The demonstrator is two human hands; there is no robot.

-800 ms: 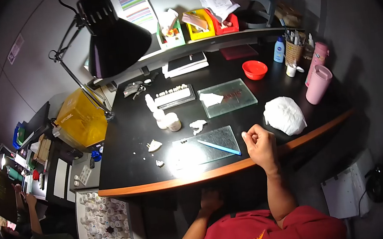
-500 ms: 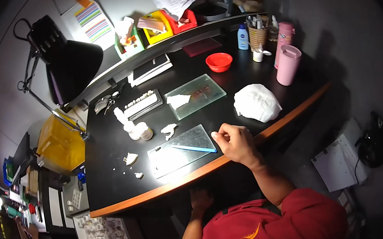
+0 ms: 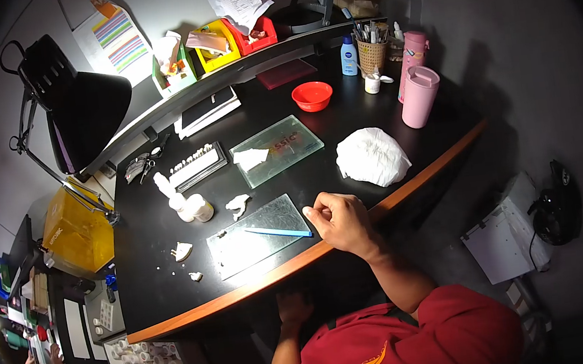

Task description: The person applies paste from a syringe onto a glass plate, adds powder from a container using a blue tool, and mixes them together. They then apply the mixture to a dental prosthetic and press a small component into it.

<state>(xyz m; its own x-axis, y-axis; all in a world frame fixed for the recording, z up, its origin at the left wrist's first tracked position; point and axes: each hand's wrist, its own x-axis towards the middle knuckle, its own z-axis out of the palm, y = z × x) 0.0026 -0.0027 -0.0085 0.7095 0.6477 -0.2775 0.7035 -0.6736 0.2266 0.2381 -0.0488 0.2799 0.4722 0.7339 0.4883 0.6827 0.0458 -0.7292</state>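
My right hand [image 3: 341, 224] rests at the wooden front edge of the desk, its fingers curled into a loose fist with the thumb against them. Nothing sticks out of it. Just left of it, a slim blue-handled tool [image 3: 279, 232] lies across a glass slab [image 3: 253, 252]. My left hand [image 3: 294, 307] is low below the desk edge, in shadow over my lap, and its fingers are hard to make out. Left of the slab lie a cream dental model piece [image 3: 182, 251] and a small white piece [image 3: 196, 276]. Another white model piece [image 3: 238, 206] sits behind the slab.
A second glass slab [image 3: 296, 156] holds white paper. Around it are white jars [image 3: 199, 208], a brush-tip rack [image 3: 196, 167], a red bowl [image 3: 312, 97], a crumpled white bundle [image 3: 373, 158] and a pink tumbler [image 3: 421, 99]. A black lamp [image 3: 73, 99] overhangs the left. Another person's hands [image 3: 44, 360] show far left.
The view has turned slightly, so the desk and its objects sit further left in the picture. My right hand stays by the desk edge and my left stays low.
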